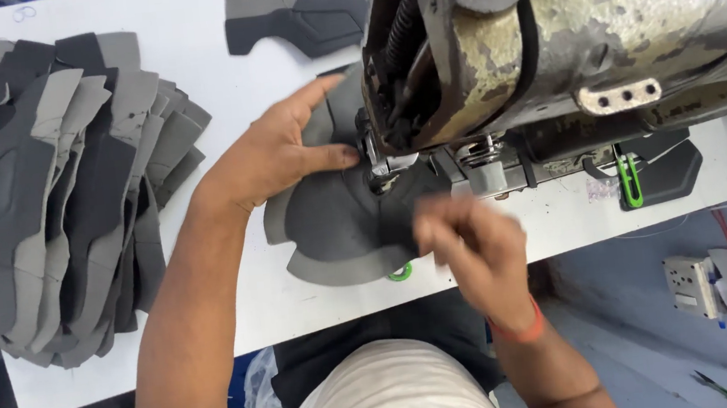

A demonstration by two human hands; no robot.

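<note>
Head view: left hand [273,155] flat, fingers spread, pressing dark grey cut fabric shoe-upper piece [339,225] onto white table [239,307] under worn cream metal sewing machine head [561,30]; right hand [467,243] blurred at piece's near edge, grip indiscernible; stack of grey fabric cutouts [47,192] well left.

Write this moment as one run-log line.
left hand: pressing grey piece | right hand: blurred, at its edge | sewing machine: over piece

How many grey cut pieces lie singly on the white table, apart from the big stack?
2. One lone piece lies at the table's far edge; one piece sits under the sewing machine, touched by the left hand. The machine may hide others.
</note>
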